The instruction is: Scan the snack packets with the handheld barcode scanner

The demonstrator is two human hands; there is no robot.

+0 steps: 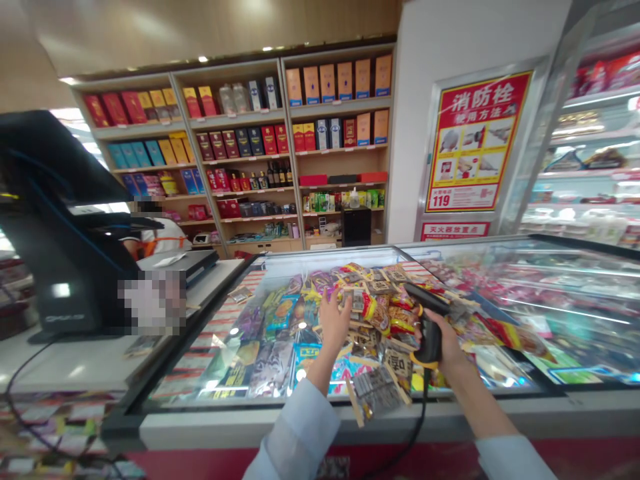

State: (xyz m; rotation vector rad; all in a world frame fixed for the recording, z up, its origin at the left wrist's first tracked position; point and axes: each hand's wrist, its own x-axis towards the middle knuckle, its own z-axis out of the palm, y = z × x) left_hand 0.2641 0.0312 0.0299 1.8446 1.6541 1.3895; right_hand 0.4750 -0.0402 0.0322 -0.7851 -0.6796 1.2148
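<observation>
Has a clear packet (377,392) nearest at five o'clock, over the front edge of the freezer (225,428). Grips a black scanner (430,340) at four o'clock in the right hand (449,345), with fingers wrapped round its handle, and has the left hand (335,325) near six o'clock at the snack packets (383,317), cannot tell whether pinching one. Faces, farther off, a till (75,273) at nine o'clock, a red sign (477,143) at two, shelves (250,159) at eleven.

Place was pretty bright, with white glare spots on the freezer glass (234,331). Right-hand shelves (583,175) came out blurry, edges kinda stretched.
</observation>
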